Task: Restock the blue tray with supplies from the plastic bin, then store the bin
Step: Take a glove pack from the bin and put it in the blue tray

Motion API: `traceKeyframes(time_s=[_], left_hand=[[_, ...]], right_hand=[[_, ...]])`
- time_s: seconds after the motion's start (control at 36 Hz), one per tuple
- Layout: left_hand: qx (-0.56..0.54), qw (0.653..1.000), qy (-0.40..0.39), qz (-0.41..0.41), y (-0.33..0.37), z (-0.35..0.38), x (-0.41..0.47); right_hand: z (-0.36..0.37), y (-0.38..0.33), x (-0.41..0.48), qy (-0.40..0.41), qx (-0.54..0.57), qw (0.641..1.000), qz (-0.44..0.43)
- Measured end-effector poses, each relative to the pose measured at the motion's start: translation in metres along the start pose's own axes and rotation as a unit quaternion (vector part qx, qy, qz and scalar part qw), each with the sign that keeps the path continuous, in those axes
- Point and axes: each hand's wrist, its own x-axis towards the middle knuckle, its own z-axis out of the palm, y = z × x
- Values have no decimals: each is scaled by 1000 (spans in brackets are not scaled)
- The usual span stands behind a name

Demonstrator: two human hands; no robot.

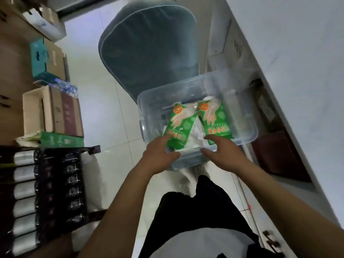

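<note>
Person's left hand point(160, 151) and right hand point(223, 148) are each pinching the near wall of the plastic bin point(250, 120), fingers inside, thumbs outside. Looking stiff, light and slick-walled, the plastic bin is covering the near edge of a grey chair point(149, 43); gripping under the rim is seeming wiser. Two green glove packets point(179, 125) are lying loose inside, soft, likely sliding on tilting.

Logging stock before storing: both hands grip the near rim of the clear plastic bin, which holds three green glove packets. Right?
Not three: the head view shows two green glove packets side by side in the clear plastic bin. The left hand and right hand do grip its near rim.
</note>
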Motion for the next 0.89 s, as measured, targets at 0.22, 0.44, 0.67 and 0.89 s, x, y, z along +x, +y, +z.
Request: traceKeyframes(time_s=[0.22,0.44,0.67,0.89], left_hand=[[41,988,-125,-78,-50,53,94],[189,963,-191,0,-65,61,209],[336,922,-166,96,-26,68,318],[340,928,-133,76,-11,93,371]], right_hand=[[60,38,69,-100,-243,963,65],[76,65,52,-84,-215,969,89],[97,53,61,-14,-151,977,148],[115,40,70,18,-70,976,205]])
